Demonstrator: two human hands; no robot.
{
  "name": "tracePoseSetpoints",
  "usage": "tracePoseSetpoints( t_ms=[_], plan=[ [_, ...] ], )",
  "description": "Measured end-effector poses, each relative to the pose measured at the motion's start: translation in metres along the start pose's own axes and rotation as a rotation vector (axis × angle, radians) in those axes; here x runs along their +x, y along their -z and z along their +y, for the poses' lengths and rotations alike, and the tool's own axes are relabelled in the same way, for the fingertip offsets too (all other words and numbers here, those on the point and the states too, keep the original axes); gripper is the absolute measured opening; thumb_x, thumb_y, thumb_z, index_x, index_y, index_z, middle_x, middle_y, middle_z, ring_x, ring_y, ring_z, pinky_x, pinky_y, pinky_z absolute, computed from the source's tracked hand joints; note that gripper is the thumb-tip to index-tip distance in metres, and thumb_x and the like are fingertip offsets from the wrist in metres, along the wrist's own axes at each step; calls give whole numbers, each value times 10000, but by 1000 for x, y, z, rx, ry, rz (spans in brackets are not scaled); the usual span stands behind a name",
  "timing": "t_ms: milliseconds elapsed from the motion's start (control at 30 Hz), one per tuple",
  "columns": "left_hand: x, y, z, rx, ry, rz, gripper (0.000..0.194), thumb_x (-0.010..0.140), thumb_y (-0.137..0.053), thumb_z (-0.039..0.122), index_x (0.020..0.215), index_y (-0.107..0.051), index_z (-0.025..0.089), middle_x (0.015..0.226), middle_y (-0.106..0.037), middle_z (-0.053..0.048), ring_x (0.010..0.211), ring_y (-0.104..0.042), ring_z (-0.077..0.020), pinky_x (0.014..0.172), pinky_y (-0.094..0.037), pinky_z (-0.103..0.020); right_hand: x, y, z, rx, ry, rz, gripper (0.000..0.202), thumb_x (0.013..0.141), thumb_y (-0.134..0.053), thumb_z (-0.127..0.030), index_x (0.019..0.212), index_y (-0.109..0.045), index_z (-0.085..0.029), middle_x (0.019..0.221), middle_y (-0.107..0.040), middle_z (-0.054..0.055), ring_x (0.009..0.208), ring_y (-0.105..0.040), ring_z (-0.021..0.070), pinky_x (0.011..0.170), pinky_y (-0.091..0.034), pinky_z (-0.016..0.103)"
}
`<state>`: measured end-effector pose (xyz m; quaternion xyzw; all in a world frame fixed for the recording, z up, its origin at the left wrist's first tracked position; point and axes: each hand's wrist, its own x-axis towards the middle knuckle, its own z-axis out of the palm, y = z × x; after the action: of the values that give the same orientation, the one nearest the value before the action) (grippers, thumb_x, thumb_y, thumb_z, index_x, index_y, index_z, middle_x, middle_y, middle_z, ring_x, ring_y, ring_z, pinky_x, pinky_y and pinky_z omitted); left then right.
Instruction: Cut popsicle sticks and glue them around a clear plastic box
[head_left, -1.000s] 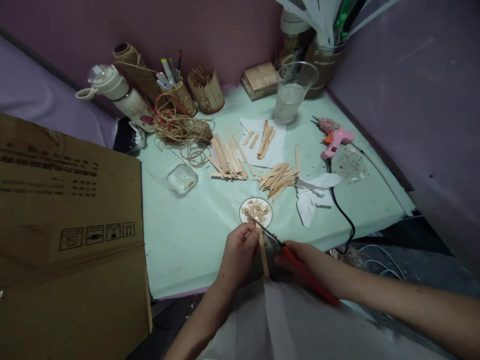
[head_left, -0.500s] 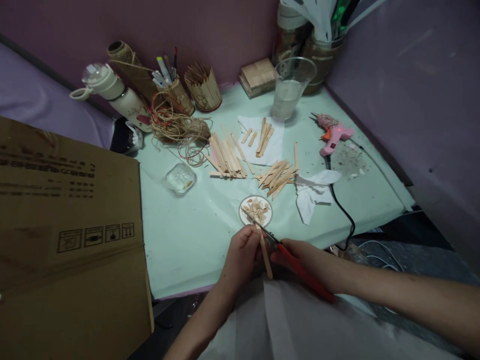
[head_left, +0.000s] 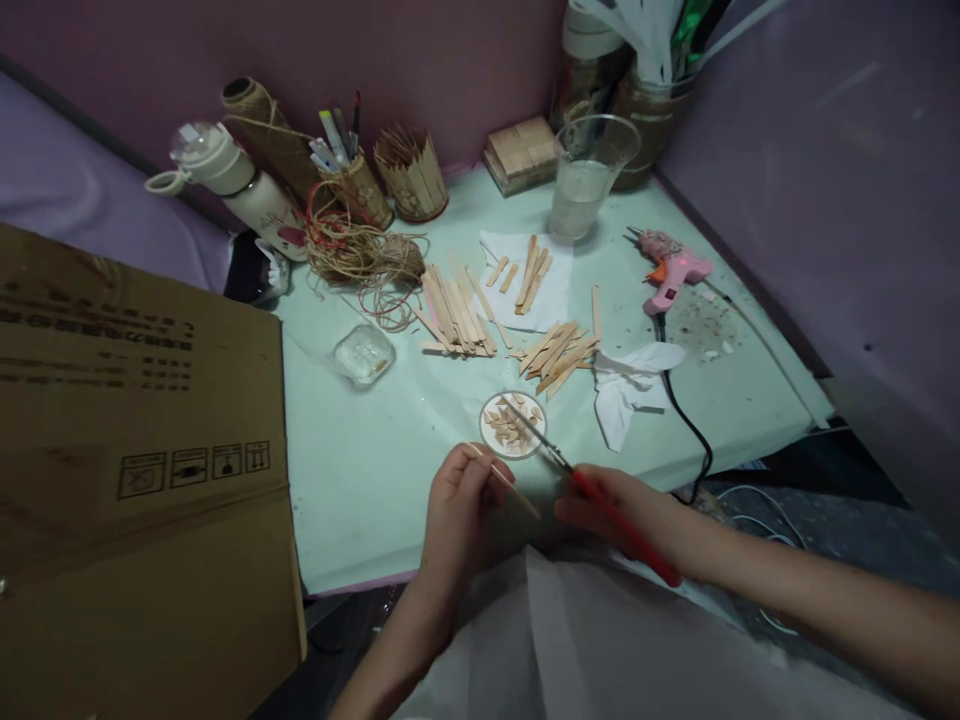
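My left hand (head_left: 463,505) pinches a thin wooden stick (head_left: 517,492), which slants down to the right and shows its narrow edge. Red-handled scissors (head_left: 611,510) are gripped in my right hand (head_left: 619,505), their blades pointing up and left over a small round dish (head_left: 484,440). Small wooden chips (head_left: 504,425) lie in the dish. The stick and the blades are apart. Beyond the dish are a pile of cut sticks (head_left: 559,355) and a bundle of longer sticks (head_left: 456,310).
A pink glue gun (head_left: 675,270) with a black cord lies at the right, near a crumpled tissue (head_left: 626,385). Behind stand a cup of liquid (head_left: 581,195) and a bottle (head_left: 262,210). Tangled twine (head_left: 352,250), a clear dish (head_left: 365,355) and a cardboard box (head_left: 150,560) are at the left.
The stick has come away from the scissor blades and turned in my left hand, which moved slightly left. My right hand and the scissors shifted a little to the right.
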<state>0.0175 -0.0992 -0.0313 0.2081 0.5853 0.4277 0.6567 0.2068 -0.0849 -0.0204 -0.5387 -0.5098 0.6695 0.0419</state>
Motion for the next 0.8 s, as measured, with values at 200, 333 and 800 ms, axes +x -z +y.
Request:
tracePoseSetpoints(
  t_ms=[200, 333, 800],
  plan=[
    [0, -6, 5, -247, 5, 116, 285, 704, -795, 338, 778, -586, 158, 825, -726, -26, 649, -646, -85, 628, -501, -180, 8, 5, -11, 232, 106, 264, 376, 657, -691, -499, 743, -430, -242, 735, -644, 5, 691, -580, 178, 649, -440, 296],
    [-3, -10, -2, -295, 34, 92, 299, 688, -814, 340, 736, -593, 145, 813, -721, -29, 680, -659, -87, 673, -512, -183, 12, 10, -20, 235, 190, 324, 364, 670, -690, -475, 764, -418, -252, 815, -704, 38, 766, -641, 213, 698, -467, 322],
    [0, 7, 13, 376, 65, -357, 334, 749, -745, 472, 810, -696, 147, 660, -615, 6, 546, -438, -77, 527, -315, -213, 29, 13, -19, 44, 243, 187, 340, 691, -686, -480, 781, -462, -241, 704, -649, 3, 661, -604, 193, 621, -461, 304]
  ],
)
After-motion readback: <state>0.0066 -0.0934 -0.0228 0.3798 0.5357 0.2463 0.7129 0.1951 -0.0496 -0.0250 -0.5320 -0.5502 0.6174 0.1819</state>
